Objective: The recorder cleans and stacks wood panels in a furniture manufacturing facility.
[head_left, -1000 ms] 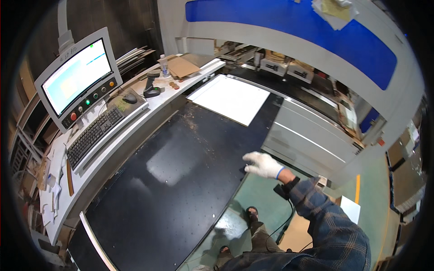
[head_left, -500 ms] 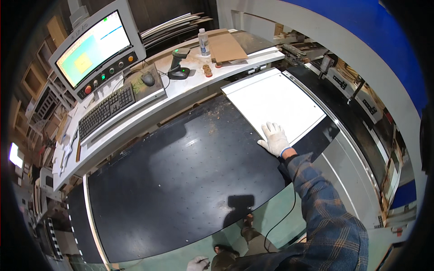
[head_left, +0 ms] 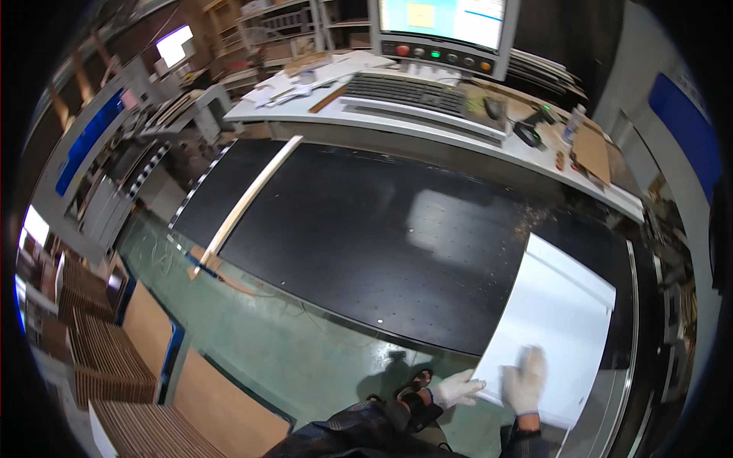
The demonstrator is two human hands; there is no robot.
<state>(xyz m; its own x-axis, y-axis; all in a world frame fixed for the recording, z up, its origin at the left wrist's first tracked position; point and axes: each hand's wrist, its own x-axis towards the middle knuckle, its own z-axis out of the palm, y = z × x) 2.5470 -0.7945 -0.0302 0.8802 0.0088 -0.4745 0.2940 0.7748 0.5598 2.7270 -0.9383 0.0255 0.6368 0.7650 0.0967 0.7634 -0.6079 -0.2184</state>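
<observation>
A white rectangular panel (head_left: 553, 328) with a groove along its far end lies at the right end of the black perforated table (head_left: 366, 229), its near end reaching past the table's front edge. My left hand (head_left: 456, 388), in a white work glove, is at the panel's near left edge, with fingertips closed on that edge. My right hand (head_left: 525, 379), gloved too and smeared by motion, is over the panel's near part with fingers stretched out. Whether its palm presses on the surface, I cannot tell.
Behind the table, a white desk carries a keyboard (head_left: 405, 94), a mouse, a scanner (head_left: 532, 128) and a bottle (head_left: 573, 122), under a monitor (head_left: 443, 30). A pale strip (head_left: 248, 202) crosses the table's left end. Stacks of brown boards (head_left: 114, 359) stand at lower left. Sawdust lies near the panel.
The white panel has come toward me along the table's right end. My left hand has risen to its edge, and my right hand has moved nearer. My view has swung left.
</observation>
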